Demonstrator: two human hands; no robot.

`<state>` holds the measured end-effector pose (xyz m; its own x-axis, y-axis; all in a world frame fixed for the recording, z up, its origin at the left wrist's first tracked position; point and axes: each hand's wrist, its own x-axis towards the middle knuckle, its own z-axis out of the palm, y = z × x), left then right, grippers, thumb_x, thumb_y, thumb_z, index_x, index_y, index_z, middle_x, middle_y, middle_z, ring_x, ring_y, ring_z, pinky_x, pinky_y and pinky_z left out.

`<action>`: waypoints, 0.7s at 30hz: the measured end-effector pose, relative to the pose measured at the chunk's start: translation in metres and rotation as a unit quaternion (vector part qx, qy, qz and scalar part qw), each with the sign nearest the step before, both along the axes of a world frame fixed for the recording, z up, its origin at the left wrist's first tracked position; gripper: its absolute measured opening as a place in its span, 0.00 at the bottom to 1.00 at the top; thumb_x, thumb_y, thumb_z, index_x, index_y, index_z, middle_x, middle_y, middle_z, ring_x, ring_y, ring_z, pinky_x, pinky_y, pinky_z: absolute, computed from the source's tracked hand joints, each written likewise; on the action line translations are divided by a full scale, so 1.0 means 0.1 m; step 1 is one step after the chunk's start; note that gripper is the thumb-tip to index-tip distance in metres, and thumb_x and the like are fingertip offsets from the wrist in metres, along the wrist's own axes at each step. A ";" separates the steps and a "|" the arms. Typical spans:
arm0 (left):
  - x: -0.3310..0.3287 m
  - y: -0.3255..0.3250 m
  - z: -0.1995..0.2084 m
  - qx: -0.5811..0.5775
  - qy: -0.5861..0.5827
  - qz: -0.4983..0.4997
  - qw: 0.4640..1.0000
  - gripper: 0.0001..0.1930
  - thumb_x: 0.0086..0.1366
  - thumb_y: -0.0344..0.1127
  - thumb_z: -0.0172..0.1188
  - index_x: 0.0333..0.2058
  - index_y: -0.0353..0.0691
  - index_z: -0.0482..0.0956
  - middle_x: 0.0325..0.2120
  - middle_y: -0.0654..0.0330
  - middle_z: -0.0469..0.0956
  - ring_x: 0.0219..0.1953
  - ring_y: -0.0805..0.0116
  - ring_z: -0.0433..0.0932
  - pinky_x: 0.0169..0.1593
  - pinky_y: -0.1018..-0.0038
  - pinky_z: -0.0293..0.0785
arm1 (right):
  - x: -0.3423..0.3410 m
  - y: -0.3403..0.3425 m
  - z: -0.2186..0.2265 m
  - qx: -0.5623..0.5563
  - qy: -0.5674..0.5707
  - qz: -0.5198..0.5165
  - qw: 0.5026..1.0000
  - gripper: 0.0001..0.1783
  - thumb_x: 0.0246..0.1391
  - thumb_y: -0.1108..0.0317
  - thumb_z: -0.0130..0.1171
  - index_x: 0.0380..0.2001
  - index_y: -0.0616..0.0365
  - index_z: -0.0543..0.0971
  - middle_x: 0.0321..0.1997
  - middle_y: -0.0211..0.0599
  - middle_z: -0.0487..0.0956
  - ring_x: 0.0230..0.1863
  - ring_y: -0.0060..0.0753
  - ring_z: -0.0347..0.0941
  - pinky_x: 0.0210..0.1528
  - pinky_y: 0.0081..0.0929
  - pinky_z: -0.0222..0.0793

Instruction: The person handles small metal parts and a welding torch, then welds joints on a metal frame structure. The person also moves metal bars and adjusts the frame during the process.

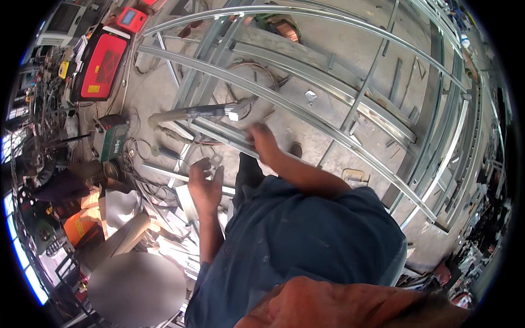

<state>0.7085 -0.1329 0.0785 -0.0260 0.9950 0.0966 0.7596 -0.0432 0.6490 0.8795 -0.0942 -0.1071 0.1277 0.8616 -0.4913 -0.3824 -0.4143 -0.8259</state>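
Note:
Raised beside my left thigh, my left hand [204, 188] has its fingers bent around a small light-grey metal plate [216, 159]. My right hand [262, 140] is closed, with the fingers curled down and slightly blurred. It is next to a metal bar [221, 133] that runs across in front of my legs; whether it grips the bar or something small is hidden. Beyond both hands lies a long dark-handled tool [199, 112] with a wrapped, hose-like left end. Its exact kind is unclear.
A long welded frame of shiny metal rails [284, 104] spans the space ahead and to the right. At the far left stands a red machine [102, 64], with a green box [113, 143] nearer me. Loose cables [143, 177] trail on the floor. A yellowish clamp [356, 175] is at my right.

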 end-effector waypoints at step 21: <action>-0.03 1.66 -0.61 -0.006 -0.004 -0.431 0.902 0.28 0.55 0.31 0.65 0.56 0.37 0.72 0.50 0.46 0.76 0.53 0.42 0.74 0.57 0.55 0.72 | -0.26 -0.23 1.60 -0.051 0.101 -0.269 0.957 0.17 0.68 0.62 0.55 0.49 0.66 0.76 0.34 0.31 0.77 0.34 0.19 0.72 0.38 0.19 0.70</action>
